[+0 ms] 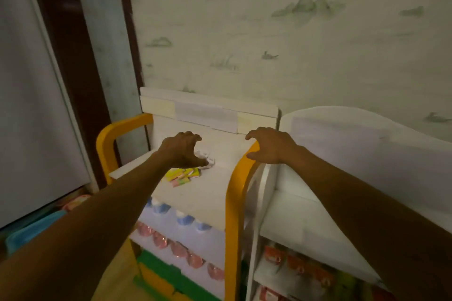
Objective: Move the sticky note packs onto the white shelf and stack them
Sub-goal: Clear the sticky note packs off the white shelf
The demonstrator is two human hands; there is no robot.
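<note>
Yellow and pink sticky note packs (183,176) lie on the top board of the yellow-framed shelf (195,200). A crumpled whitish wrapper or pack (206,157) sits just behind them. My left hand (182,148) hovers over these items with fingers spread and bent, holding nothing. My right hand (269,145) hangs above the yellow side rail (234,193), fingers loosely curled, empty. The white shelf (305,225) stands directly to the right, its top board bare.
Lower tiers of the yellow-framed shelf hold blue-capped bottles (183,219) and red packets (181,249). The white shelf's lower tier holds red packets (298,266). A patterned wall rises behind both shelves. A blue bin (31,232) sits on the floor at left.
</note>
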